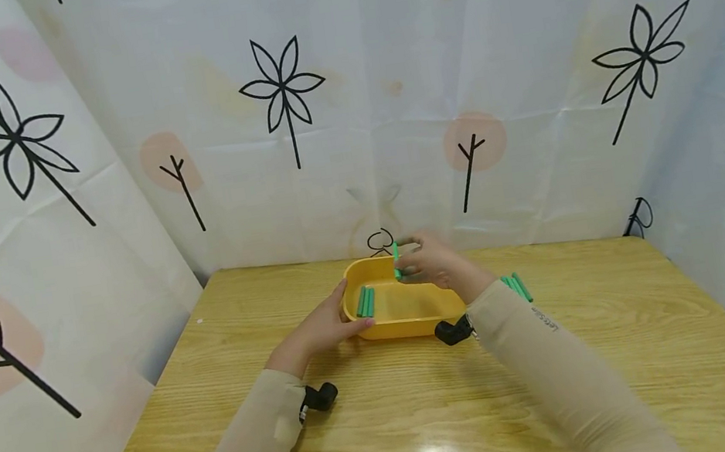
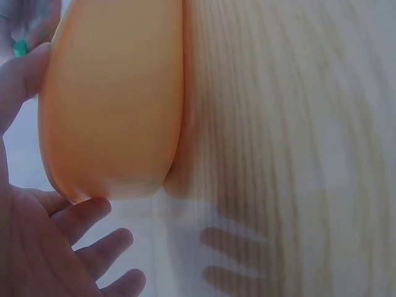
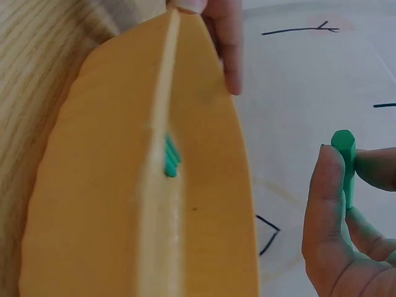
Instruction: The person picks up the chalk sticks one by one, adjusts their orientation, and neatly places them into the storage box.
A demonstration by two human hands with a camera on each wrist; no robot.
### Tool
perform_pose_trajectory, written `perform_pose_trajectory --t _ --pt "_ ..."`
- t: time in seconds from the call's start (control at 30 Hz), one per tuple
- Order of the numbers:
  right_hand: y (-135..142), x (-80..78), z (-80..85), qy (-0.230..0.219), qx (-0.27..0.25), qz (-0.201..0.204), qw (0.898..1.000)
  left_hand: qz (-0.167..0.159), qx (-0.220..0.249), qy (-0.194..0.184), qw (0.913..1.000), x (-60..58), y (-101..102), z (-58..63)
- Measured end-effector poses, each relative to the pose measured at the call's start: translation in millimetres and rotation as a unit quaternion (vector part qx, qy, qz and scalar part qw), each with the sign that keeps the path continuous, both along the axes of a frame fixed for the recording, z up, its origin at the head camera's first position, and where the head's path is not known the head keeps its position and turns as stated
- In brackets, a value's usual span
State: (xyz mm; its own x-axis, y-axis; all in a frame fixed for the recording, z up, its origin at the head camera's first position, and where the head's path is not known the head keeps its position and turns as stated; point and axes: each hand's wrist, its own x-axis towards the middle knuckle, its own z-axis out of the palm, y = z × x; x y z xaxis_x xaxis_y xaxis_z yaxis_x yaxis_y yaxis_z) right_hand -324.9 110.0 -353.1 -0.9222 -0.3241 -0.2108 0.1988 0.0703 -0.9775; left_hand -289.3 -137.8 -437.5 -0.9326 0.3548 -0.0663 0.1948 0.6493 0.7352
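Observation:
A yellow-orange tray (image 1: 406,328) with raised walls stands toward the back of the table. At its left end, my left hand (image 1: 323,327) grips the wall, thumb at the near side and fingers around the end. My right hand (image 1: 437,263) pinches a green hexagonal stick (image 3: 345,167) between thumb and fingertips, upright above the tray's far side. Inside the tray, at the left, several green sticks (image 1: 365,301) lie side by side. More green sticks (image 1: 521,287) lie on the table to the right, partly hidden by my right forearm.
The wooden table (image 1: 391,417) extends toward me and to both sides. A patterned white curtain (image 1: 364,140) hangs behind it and at the sides. A black cable (image 1: 642,211) is at the back right corner. Black wrist cameras (image 1: 321,397) are strapped at both cuffs.

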Motion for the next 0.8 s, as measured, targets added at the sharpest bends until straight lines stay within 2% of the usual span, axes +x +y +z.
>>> perform_pose_trajectory --t 0.33,0.57,0.8 --pt "-14 -12.9 -36.6 -0.049 0.015 -0.031 0.998 0.002 0.001 -0.005 1.0000 -0.7 0 -2.1" --pt "-21 -16.8 -54.0 -0.050 0.045 -0.026 0.997 0.006 -0.003 -0.007 0.9999 1.5 1 0.7" --pt "-26 -17.7 -62.2 -0.039 0.084 -0.026 0.995 0.006 -0.004 -0.005 1.0000 2.3 1 1.4"
